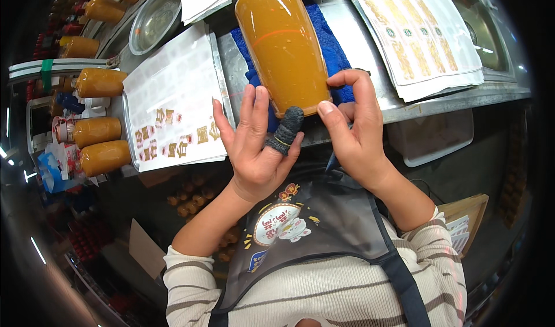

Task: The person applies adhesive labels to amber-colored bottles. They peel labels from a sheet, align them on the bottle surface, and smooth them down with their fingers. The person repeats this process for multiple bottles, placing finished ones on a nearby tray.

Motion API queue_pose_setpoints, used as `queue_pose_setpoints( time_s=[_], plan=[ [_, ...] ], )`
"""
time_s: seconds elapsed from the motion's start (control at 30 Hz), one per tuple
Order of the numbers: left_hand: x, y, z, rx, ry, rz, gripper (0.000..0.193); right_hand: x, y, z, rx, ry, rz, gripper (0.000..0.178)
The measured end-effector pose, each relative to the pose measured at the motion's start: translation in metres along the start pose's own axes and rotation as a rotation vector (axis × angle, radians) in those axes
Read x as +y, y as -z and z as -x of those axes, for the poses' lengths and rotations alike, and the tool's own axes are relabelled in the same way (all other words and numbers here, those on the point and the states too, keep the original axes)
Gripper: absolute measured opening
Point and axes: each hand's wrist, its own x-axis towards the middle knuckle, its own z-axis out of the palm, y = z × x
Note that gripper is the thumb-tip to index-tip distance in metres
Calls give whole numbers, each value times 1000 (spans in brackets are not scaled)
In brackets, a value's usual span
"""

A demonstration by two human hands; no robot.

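Observation:
A large amber bottle lies on a blue towel, its neck pointing away from me and its base toward me. My left hand is open at the near left of the base, fingers stretched. A dark grey knitted cover sits on one finger, which touches the base edge. My right hand grips the base's right corner between thumb and bent index finger. A dark blue pointed piece shows below the right thumb; what it is I cannot make out.
Left of the towel, a sheet of gold and red stickers lies partly used. More gold sticker sheets are stacked at right. Several amber bottles stand at far left, near a metal bowl. A clear plastic bin sits under the bench edge.

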Motion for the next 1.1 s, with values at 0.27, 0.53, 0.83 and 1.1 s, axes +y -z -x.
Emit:
queue_pose_setpoints(
  time_s=[0.27,0.53,0.83,1.1],
  plan=[
    [0,0,-1,-14,-12,-15,45,-1,-1,1,-6,71,94,33],
    [9,4,-17,5,-34,-67,37,5,4,1,-65,-28,-196,26],
    [29,-8,-46,19,-79,-101,15,20,33,16,43,84,60,27],
    [0,-9,-17,132,204,123,58,-5,7,19,-224,654,491,29]
  ],
)
